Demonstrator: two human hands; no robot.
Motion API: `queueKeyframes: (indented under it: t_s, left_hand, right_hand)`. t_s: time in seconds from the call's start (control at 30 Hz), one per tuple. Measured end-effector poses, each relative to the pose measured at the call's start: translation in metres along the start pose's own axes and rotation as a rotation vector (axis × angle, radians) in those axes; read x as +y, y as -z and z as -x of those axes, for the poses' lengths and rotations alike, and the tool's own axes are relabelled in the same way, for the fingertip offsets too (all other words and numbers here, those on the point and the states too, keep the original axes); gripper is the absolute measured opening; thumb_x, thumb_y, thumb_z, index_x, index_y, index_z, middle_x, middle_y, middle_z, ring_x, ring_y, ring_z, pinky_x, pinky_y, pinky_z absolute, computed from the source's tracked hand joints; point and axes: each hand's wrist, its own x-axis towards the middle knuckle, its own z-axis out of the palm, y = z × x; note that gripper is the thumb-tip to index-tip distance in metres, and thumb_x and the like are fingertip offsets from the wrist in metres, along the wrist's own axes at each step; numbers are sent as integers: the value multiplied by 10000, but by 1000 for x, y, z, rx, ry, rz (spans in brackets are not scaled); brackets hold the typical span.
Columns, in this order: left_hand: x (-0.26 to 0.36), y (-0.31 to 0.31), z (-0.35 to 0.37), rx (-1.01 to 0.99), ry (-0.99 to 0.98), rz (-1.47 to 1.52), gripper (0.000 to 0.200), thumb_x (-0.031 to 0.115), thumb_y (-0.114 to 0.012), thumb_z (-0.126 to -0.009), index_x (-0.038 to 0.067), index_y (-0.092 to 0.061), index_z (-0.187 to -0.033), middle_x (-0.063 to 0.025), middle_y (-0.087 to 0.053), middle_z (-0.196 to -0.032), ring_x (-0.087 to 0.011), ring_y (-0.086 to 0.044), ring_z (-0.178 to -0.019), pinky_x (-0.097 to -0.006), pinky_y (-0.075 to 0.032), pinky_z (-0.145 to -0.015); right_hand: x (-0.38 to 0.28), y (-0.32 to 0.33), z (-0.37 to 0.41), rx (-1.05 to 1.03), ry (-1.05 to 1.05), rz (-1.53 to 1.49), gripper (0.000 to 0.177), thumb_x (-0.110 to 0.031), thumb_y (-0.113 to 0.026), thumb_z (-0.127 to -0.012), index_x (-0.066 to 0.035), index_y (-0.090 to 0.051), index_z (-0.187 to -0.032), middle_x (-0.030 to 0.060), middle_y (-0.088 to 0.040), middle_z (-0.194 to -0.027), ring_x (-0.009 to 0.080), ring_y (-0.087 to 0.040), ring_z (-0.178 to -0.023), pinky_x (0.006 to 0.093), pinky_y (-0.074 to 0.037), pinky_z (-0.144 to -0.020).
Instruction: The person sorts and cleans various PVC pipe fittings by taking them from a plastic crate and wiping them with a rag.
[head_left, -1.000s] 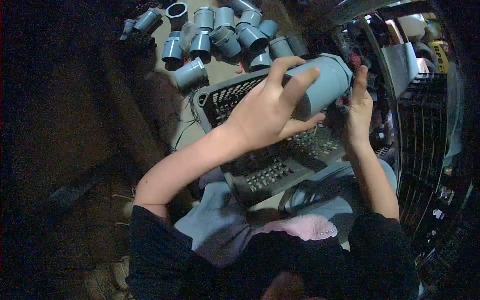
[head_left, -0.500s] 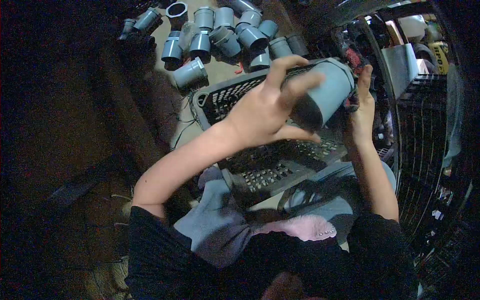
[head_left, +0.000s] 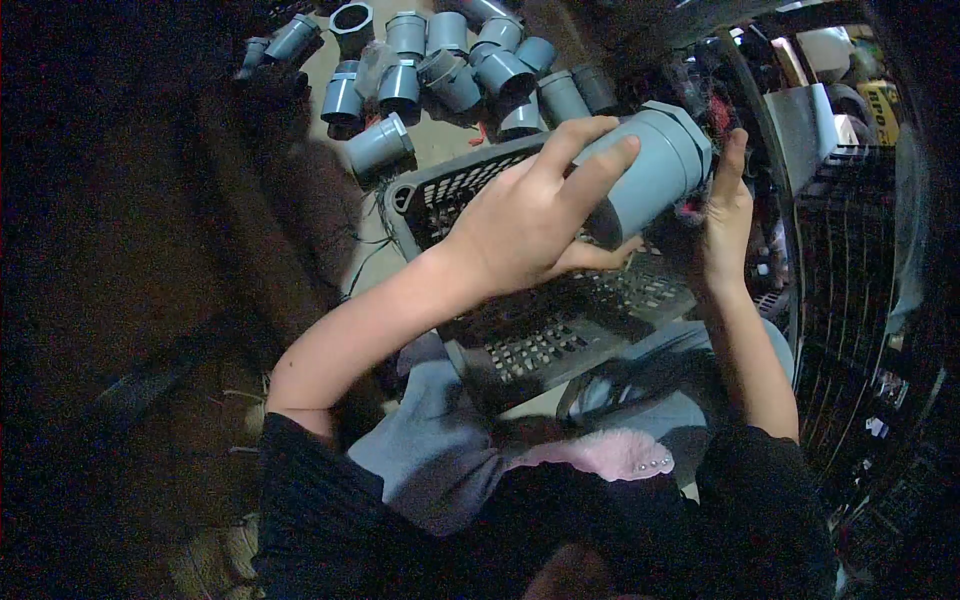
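Observation:
My left hand (head_left: 520, 215) curls round the near end of a grey plastic pipe fitting (head_left: 645, 170), thumb below and fingers on top. The fitting is tilted above a black crate (head_left: 560, 365), its collared end pointing up and right. Close to that collar, my right hand (head_left: 725, 225) is raised with its thumb up. A dark, red-patched thing (head_left: 718, 115) lies by the right hand's fingers, blurred. What it is, and how those fingers close on it, is hidden.
Many similar grey fittings (head_left: 400, 85) stand and lie on the floor beyond the crate; one fitting (head_left: 378, 145) lies nearer its corner. Black slatted crates (head_left: 845, 250) rise at the right with a yellow package (head_left: 880, 112) inside. A thin cable (head_left: 370, 240) runs at the left.
My left fingers have settled against the fitting, and its collar has turned more into sight. The red-patched thing has shifted slightly. My right hand stays nearly in place.

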Motion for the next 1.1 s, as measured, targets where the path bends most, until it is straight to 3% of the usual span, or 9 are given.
queueKeyframes:
  t_s: [0.13, 0.43, 0.63, 0.83, 0.9, 0.93, 1.0, 1.1]
  left_hand:
    - [-6, 0, 0, -4, -113, -163, 829, 264, -809, -589, 163, -374, -1288, -186, -432, -1250, -379, -578, -929, -406, -534, -731]
    - [-7, 6, -4, -35, -327, -549, 466, 102, -593, -724, 220, -488, -1162, -132, -486, -1240, -215, -605, -774, -278, -535, -616]
    - [-8, 9, -7, -30, -418, -691, 495, 113, -597, -681, 311, -494, -1123, -90, -473, -1275, -160, -521, -667, -229, -501, -576]
    - [-7, 11, -8, -62, -518, -742, 511, 115, -601, -641, 385, -501, -1063, -34, -444, -1319, -160, -504, -733, -231, -500, -600]
    - [-10, 10, -7, -49, -520, -673, 533, 123, -626, -612, 352, -515, -1081, -41, -438, -1320, -176, -515, -766, -254, -504, -611]
    - [-12, 9, -7, -42, -521, -637, 547, 127, -639, -598, 335, -522, -1089, -45, -434, -1321, -183, -520, -783, -265, -507, -616]
    - [-14, 12, -8, -62, -373, -376, 643, 160, -704, -585, 269, -472, -1174, -73, -433, -1311, -233, -538, -859, -290, -507, -653]
    - [-7, 8, -6, -44, -65, 30, 838, 240, -790, -573, 161, -354, -1283, -123, -427, -1294, -312, -531, -983, -341, -491, -750]
  right_hand:
    - [-5, -8, 4, 45, -10, -25, 652, -682, -427, -822, -57, -588, -734, -4, -535, -638, 70, -481, -583, 215, -380, -527]
    - [-4, -1, 2, 38, -39, 27, 625, -692, -434, -809, -95, -517, -642, -13, -494, -570, 71, -463, -517, 212, -375, -506]
    - [3, 2, -3, 37, -21, 74, 650, -711, -422, -798, -88, -516, -636, -7, -497, -575, 79, -463, -529, 225, -375, -518]
    - [0, 1, -3, 43, -33, 68, 666, -727, -419, -787, -87, -526, -636, -2, -499, -583, 81, -451, -545, 224, -363, -537]
    - [2, -1, -4, 46, -62, -13, 653, -727, -421, -787, -101, -512, -623, -13, -477, -575, 76, -428, -538, 220, -345, -531]
    - [7, 3, -7, 30, -74, 15, 666, -717, -411, -798, -70, -550, -724, 10, -524, -649, 93, -477, -597, 241, -386, -583]
    - [16, 16, -15, 0, -98, 72, 737, -698, -392, -820, -8, -628, -926, 57, -617, -796, 127, -577, -713, 283, -467, -687]
    - [17, 18, -18, 6, -129, 47, 747, -688, -383, -830, 3, -626, -977, 81, -629, -843, 145, -597, -755, 300, -476, -731]
